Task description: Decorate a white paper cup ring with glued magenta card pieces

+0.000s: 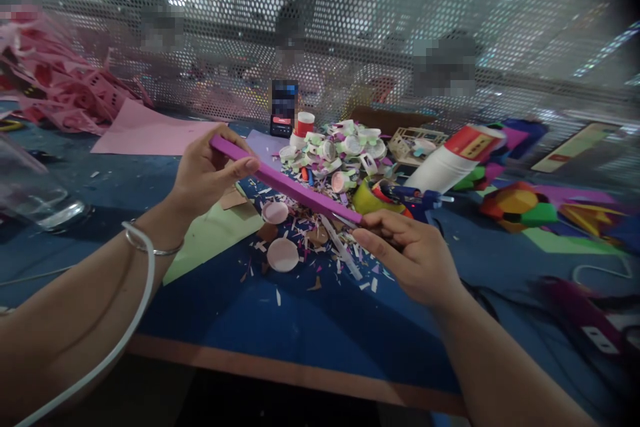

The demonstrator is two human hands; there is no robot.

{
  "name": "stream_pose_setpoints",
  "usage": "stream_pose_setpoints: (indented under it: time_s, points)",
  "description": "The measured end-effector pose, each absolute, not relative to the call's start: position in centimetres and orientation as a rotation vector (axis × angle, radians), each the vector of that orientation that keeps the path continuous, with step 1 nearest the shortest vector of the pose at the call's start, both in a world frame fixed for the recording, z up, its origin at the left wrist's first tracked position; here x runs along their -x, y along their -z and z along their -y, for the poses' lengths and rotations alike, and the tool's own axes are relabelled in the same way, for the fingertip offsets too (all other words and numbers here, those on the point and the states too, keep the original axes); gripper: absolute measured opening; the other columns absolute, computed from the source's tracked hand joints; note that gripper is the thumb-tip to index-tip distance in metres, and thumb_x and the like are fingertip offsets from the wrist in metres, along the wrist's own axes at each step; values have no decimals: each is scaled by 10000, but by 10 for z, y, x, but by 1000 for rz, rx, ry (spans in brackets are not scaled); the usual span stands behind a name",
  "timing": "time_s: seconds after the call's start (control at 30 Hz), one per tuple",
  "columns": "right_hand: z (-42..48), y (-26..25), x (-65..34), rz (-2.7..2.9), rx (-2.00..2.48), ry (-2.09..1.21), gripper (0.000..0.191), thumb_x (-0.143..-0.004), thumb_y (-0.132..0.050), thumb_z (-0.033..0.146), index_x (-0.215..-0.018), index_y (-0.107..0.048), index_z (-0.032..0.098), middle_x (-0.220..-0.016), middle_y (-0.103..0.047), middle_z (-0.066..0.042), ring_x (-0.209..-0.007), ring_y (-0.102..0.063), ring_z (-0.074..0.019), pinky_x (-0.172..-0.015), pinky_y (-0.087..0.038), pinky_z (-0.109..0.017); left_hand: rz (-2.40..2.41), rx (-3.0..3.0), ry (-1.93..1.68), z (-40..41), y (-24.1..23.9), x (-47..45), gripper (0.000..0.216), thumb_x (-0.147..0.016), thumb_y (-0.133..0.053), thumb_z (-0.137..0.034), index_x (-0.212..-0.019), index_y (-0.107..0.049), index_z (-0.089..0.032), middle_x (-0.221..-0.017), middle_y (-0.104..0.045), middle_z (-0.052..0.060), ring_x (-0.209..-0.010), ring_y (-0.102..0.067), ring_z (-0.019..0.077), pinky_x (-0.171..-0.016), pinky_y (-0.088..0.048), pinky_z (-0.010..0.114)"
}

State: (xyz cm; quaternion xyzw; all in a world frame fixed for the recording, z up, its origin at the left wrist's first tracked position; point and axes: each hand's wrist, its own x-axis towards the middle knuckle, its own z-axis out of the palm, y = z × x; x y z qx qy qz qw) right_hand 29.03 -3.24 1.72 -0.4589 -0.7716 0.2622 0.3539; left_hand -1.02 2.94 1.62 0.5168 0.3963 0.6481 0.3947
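Note:
A long, narrow purple strip (300, 193) hangs in the air over the table, tilted down to the right. My left hand (213, 167) grips its upper left end, thumb on the near side and fingers behind. At the lower right end, my right hand (407, 250) pinches the tip between thumb and fingers. A thin shiny sliver shows along the strip's lower edge by my right fingers; I cannot make out what it is. Beneath the strip lie a translucent glue stick (343, 248), pale paper discs (283, 255) and many paper scraps.
Behind the strip is a heap of small pale paper pieces (350, 147) beside a phone (283, 107). A blue glue gun (417, 199) rests by a yellow roll (367, 197). White-and-red cups (445, 163), coloured paper shapes (517, 207) and a power strip (585, 317) are at right. A clear container (37, 187) stands left.

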Motion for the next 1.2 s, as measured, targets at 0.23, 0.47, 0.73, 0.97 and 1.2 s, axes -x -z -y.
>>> stream_pose_setpoints:
  time_s: [0.23,0.47,0.73,0.97,1.2]
  points:
    - [31,-16,-292,2030,1197,-685,273,-939,-625,439,-805,-627,202,-638,-505,37,-503,-413,-79,-458,-331,-232,-716,-1768,-1623,-46,-1,25,248,-717,-885,-261,-836,-685,-175,-794,-695,26,-784,-641,174,-730,-499,323]
    - [31,-17,-292,2029,1164,-673,255,-951,-621,406,-788,-608,211,-606,-483,54,-466,-395,-65,-437,-306,-229,-733,-1783,-1603,-47,-2,25,206,-732,-877,-262,-797,-714,-157,-803,-713,39,-773,-663,165,-697,-518,320]
    - [30,-19,-293,2046,1137,-662,273,-954,-621,401,-763,-582,210,-614,-471,54,-483,-394,-69,-450,-305,-236,-837,-1856,-1464,-41,-10,33,156,-742,-871,-308,-790,-772,-198,-745,-696,19,-705,-629,148,-658,-508,310]
    - [28,-17,-296,2048,1121,-671,279,-955,-619,412,-766,-589,208,-636,-474,44,-518,-423,-79,-466,-320,-233,-793,-1954,-1291,-41,-15,38,101,-789,-829,-279,-886,-805,-271,-884,-742,34,-865,-678,186,-749,-544,327]
    - [30,-14,-296,2132,1128,-662,248,-953,-617,425,-840,-621,205,-654,-497,38,-526,-437,-88,-483,-330,-241,-794,-1988,-1161,-45,-16,45,81,-809,-806,-279,-890,-804,-276,-945,-748,39,-993,-681,217,-898,-544,361]
